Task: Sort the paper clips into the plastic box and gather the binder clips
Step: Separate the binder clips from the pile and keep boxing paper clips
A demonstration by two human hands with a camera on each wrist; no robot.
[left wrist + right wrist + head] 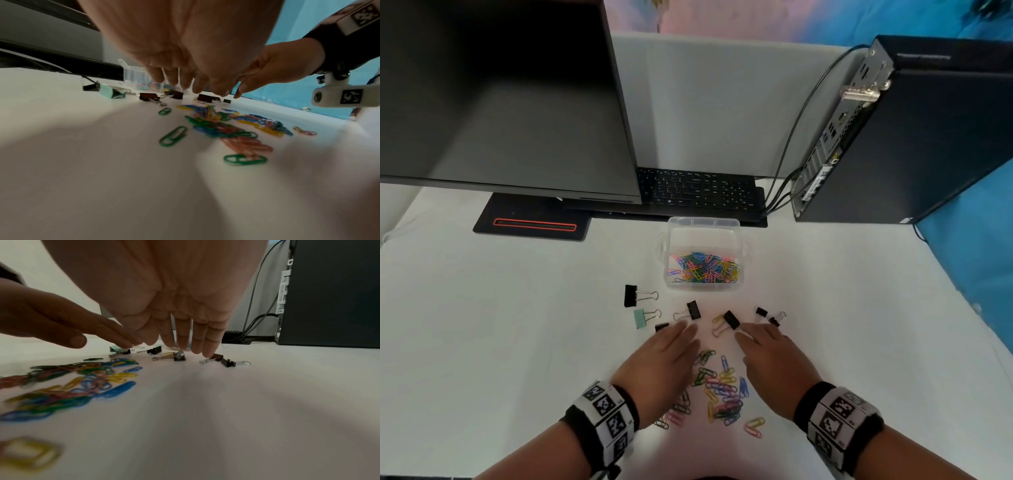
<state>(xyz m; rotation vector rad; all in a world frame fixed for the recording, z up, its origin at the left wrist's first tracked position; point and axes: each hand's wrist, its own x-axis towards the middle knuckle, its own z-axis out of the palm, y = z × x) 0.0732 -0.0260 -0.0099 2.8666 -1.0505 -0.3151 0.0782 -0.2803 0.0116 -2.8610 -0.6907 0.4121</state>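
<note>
A loose heap of coloured paper clips lies on the white table between my two hands. My left hand and right hand hover flat over its sides, fingers straight, holding nothing. A clear plastic box farther back holds many coloured clips. Several binder clips lie between heap and box: a large black one, a mint green one, and smaller black ones. The left wrist view shows the heap below my fingertips; the right wrist view shows black binder clips beyond my fingers.
A monitor on its stand stands at the back left, a black keyboard behind the box, and a computer tower with cables at the back right. The table's right edge borders blue floor.
</note>
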